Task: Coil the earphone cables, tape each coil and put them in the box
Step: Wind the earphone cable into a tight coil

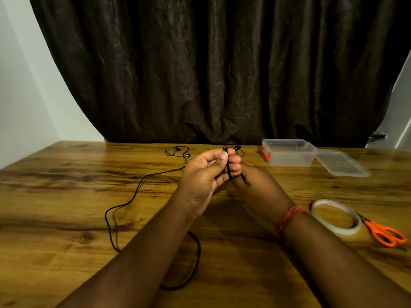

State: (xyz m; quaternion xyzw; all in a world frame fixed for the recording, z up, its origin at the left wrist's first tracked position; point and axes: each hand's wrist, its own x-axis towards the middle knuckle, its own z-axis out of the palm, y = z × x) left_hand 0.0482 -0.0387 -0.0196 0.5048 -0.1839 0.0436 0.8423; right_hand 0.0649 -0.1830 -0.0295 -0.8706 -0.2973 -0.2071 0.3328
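At frame centre, both hands, left hand [205,174] and right hand [255,185], pinch a black earphone cable [133,196] trailing lower left across the wooden tabletop [66,185]. Dark curtain [211,63] behind; clear box [289,155] upper right.

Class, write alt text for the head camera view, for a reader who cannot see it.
Two hands, left hand and right hand, hold a black earphone cable above a wooden table, most of it trailing loose to the left. An open clear box sits at the back right; tape and orange scissors lie right.
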